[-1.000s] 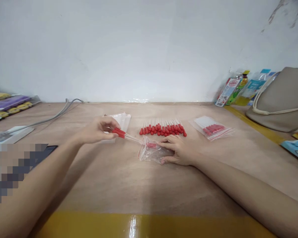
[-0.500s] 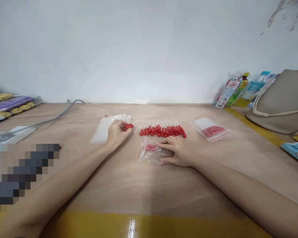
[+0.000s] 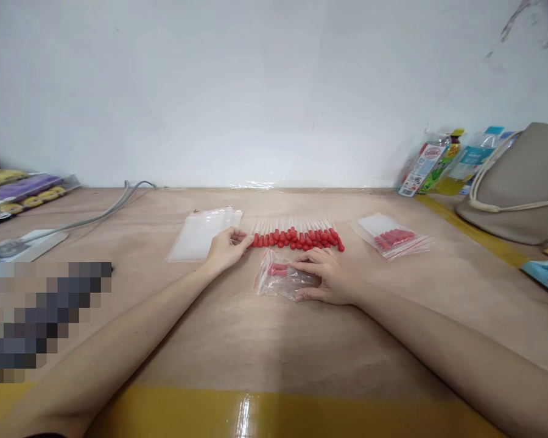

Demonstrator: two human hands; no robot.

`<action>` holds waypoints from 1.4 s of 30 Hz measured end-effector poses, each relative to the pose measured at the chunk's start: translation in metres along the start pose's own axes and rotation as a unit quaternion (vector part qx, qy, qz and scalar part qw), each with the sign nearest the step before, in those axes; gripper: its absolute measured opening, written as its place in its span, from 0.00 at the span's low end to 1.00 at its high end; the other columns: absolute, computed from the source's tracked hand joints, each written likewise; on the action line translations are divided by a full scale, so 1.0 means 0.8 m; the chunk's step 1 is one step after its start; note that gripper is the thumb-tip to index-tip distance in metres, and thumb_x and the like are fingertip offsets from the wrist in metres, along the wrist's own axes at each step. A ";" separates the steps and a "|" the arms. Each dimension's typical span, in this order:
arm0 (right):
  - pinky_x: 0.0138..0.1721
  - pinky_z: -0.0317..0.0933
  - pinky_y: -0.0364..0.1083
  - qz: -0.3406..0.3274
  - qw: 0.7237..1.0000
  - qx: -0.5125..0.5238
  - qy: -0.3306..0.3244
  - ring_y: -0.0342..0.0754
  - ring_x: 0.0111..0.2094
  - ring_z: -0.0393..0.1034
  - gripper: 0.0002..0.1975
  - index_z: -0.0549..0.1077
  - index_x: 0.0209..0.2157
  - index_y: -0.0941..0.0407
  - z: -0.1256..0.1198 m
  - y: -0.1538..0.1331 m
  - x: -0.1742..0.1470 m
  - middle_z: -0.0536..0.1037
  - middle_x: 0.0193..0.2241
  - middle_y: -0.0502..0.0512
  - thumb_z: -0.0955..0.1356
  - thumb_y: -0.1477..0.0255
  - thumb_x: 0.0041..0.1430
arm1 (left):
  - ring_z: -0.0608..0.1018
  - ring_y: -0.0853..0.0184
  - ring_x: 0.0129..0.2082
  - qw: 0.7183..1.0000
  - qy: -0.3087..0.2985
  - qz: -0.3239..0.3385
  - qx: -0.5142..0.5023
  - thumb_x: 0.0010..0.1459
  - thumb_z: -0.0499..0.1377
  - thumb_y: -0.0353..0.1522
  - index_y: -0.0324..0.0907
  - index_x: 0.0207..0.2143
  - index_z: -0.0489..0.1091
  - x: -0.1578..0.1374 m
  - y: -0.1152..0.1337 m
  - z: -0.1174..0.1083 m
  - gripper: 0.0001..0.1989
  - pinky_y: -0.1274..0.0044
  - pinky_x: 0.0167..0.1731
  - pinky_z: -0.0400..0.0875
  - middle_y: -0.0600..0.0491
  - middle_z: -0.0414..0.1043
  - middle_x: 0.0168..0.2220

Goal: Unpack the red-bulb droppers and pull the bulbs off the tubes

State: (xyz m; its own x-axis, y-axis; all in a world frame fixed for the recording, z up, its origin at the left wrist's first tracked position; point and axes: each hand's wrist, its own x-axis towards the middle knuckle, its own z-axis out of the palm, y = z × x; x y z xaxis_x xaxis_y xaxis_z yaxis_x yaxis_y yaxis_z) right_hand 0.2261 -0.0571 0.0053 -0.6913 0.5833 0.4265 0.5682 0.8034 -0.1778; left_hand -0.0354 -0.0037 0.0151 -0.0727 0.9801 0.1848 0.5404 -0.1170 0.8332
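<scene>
Fingers of the left hand (image 3: 227,250): curled, the thumb and fingertips close together at the left end of the row of sticks (image 3: 313,238); whether they grip one, I cannot tell.
Fingers of the right hand (image 3: 335,277): loosely spread, thumb held apart, resting on a clear bag (image 3: 274,287) that lies on the table (image 3: 210,340).
Wall (image 3: 274,91): pale, upright behind the table.
Table: wood-toned, with a glossy yellow band (image 3: 192,410) along its near edge.
Beige handbag (image 3: 511,182): at the right, near a carton (image 3: 424,169) and bottles.
Row of sticks: across the middle of the table, red heads toward the person, pale shafts pointing to the wall.
Flat bags (image 3: 189,237): piled left of the row, just beyond the left hand.
Filled bags (image 3: 374,226): right of the row, red heads showing through.
Clear bag: just in front of the row, its red-lined edge facing left.
Red heads in the clear bag (image 3: 279,268): at least two, left of the right fingertips.
</scene>
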 end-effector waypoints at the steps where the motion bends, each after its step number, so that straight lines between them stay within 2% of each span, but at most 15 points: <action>1: 0.42 0.55 0.50 0.000 1.000 0.001 0.002 0.50 0.43 0.63 0.30 0.67 0.50 0.51 -0.001 0.000 0.000 0.71 0.44 0.57 0.66 0.51 0.48 | 0.74 0.69 0.23 1.000 -0.006 0.011 0.023 0.44 0.61 0.43 0.38 0.31 0.69 0.000 0.001 0.000 0.17 0.79 0.24 0.68 0.51 0.72 0.27; 3: 0.42 0.55 0.50 0.000 1.000 0.003 -0.001 0.50 0.43 0.63 0.31 0.67 0.51 0.51 -0.002 -0.001 0.001 0.71 0.44 0.57 0.66 0.51 0.48 | 0.73 0.69 0.24 0.998 -0.005 0.031 0.061 0.47 0.58 0.43 0.39 0.30 0.70 -0.001 0.003 -0.001 0.16 0.79 0.24 0.67 0.53 0.72 0.26; 5: 0.42 0.55 0.50 0.004 1.000 0.005 -0.010 0.50 0.43 0.63 0.31 0.66 0.51 0.51 -0.003 -0.001 0.001 0.70 0.45 0.57 0.66 0.50 0.48 | 0.72 0.70 0.23 0.994 0.038 0.062 0.081 0.51 0.56 0.42 0.40 0.31 0.69 -0.008 0.005 -0.001 0.14 0.79 0.25 0.66 0.53 0.71 0.26; 8: 0.43 0.55 0.51 0.011 1.000 0.015 -0.023 0.51 0.44 0.63 0.31 0.66 0.51 0.51 -0.003 -0.001 0.001 0.70 0.46 0.57 0.65 0.50 0.48 | 0.70 0.71 0.24 0.972 0.105 0.186 0.102 0.53 0.54 0.37 0.39 0.30 0.69 -0.032 0.010 -0.002 0.10 0.79 0.27 0.66 0.53 0.69 0.27; 9: 0.43 0.55 0.51 0.012 0.999 0.019 -0.024 0.51 0.44 0.62 0.31 0.66 0.51 0.51 -0.003 -0.001 0.001 0.70 0.46 0.57 0.65 0.50 0.48 | 0.70 0.72 0.25 0.960 0.097 0.241 0.107 0.53 0.55 0.36 0.40 0.29 0.69 -0.043 0.012 -0.002 0.09 0.79 0.28 0.66 0.53 0.68 0.28; 11: 0.44 0.55 0.51 0.013 0.999 0.029 -0.022 0.51 0.44 0.62 0.31 0.67 0.51 0.52 -0.003 -0.002 0.001 0.70 0.46 0.58 0.66 0.51 0.48 | 0.71 0.71 0.28 0.937 0.030 0.331 0.110 0.53 0.55 0.33 0.40 0.29 0.70 -0.063 0.016 -0.002 0.07 0.79 0.30 0.67 0.52 0.69 0.28; 14: 0.44 0.55 0.51 0.012 0.999 0.039 -0.019 0.51 0.44 0.62 0.30 0.67 0.50 0.53 -0.005 -0.004 0.001 0.70 0.45 0.58 0.66 0.51 0.49 | 0.73 0.69 0.33 0.919 -0.058 0.378 0.093 0.55 0.55 0.32 0.41 0.33 0.73 -0.079 0.021 -0.001 0.07 0.77 0.34 0.69 0.50 0.72 0.32; 18: 0.43 0.54 0.50 0.004 0.998 0.051 -0.037 0.50 0.42 0.62 0.28 0.68 0.49 0.51 -0.009 -0.004 0.004 0.71 0.44 0.56 0.66 0.51 0.49 | 0.73 0.65 0.42 0.918 -0.147 0.357 0.096 0.55 0.57 0.35 0.45 0.43 0.71 -0.072 0.022 0.001 0.12 0.72 0.44 0.67 0.50 0.72 0.42; 22: 0.42 0.53 0.50 -0.010 0.998 0.039 -0.046 0.50 0.42 0.62 0.28 0.68 0.49 0.49 -0.012 -0.002 0.005 0.72 0.43 0.55 0.65 0.51 0.49 | 0.72 0.65 0.41 0.905 -0.212 0.346 0.124 0.55 0.56 0.37 0.44 0.46 0.68 -0.065 0.022 0.004 0.15 0.71 0.42 0.66 0.49 0.70 0.42; 26: 0.43 0.52 0.50 -0.028 0.999 0.014 -0.016 0.50 0.44 0.62 0.27 0.67 0.51 0.51 -0.014 -0.009 0.002 0.71 0.45 0.57 0.64 0.53 0.52 | 0.69 0.68 0.32 0.908 -0.206 0.330 0.156 0.57 0.54 0.36 0.40 0.37 0.68 -0.069 0.027 0.005 0.10 0.76 0.33 0.65 0.51 0.67 0.32; 28: 0.44 0.52 0.51 -0.025 1.000 0.010 0.006 0.50 0.46 0.62 0.28 0.64 0.53 0.53 -0.013 -0.017 0.000 0.69 0.47 0.58 0.63 0.54 0.54 | 0.67 0.68 0.30 0.905 -0.204 0.333 0.168 0.57 0.53 0.35 0.39 0.34 0.66 -0.072 0.030 0.004 0.09 0.76 0.31 0.63 0.52 0.66 0.29; 33: 0.49 0.51 0.54 -0.001 1.000 0.012 -0.009 0.52 0.49 0.62 0.30 0.60 0.55 0.55 -0.006 -0.029 -0.005 0.69 0.50 0.59 0.62 0.54 0.55 | 0.69 0.67 0.34 0.918 -0.218 0.305 0.127 0.56 0.54 0.35 0.40 0.35 0.65 -0.074 0.033 -0.006 0.08 0.75 0.35 0.65 0.51 0.68 0.33; 37: 0.51 0.52 0.53 0.015 0.999 0.037 -0.035 0.51 0.51 0.62 0.29 0.60 0.56 0.54 -0.004 -0.027 -0.006 0.69 0.51 0.57 0.61 0.54 0.56 | 0.72 0.70 0.29 0.940 -0.271 0.201 0.059 0.52 0.57 0.36 0.39 0.34 0.67 -0.059 0.035 -0.034 0.10 0.77 0.30 0.67 0.52 0.70 0.31; 40: 0.55 0.47 0.55 0.008 0.997 0.037 -0.074 0.51 0.54 0.58 0.31 0.58 0.57 0.53 -0.008 -0.022 -0.006 0.65 0.54 0.56 0.60 0.52 0.55 | 0.74 0.70 0.26 0.944 -0.304 0.127 0.023 0.47 0.62 0.35 0.39 0.33 0.68 -0.035 0.038 -0.078 0.11 0.79 0.25 0.67 0.52 0.73 0.28; 42: 0.58 0.41 0.57 0.000 0.993 0.030 -0.112 0.52 0.57 0.54 0.34 0.54 0.58 0.53 -0.013 -0.019 -0.005 0.61 0.57 0.56 0.60 0.50 0.54 | 0.75 0.69 0.25 0.948 -0.299 0.102 0.017 0.43 0.64 0.34 0.39 0.30 0.69 -0.018 0.039 -0.112 0.11 0.79 0.24 0.68 0.52 0.74 0.27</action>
State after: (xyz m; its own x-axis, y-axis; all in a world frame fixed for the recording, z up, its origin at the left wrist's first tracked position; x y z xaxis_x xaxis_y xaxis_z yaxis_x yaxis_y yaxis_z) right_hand 0.2253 -0.0730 0.0155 -0.7771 0.5902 0.2188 0.5454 0.8049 -0.2341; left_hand -0.0924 -0.0357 0.0853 0.5198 0.8543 0.0021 0.5203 -0.3185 0.7924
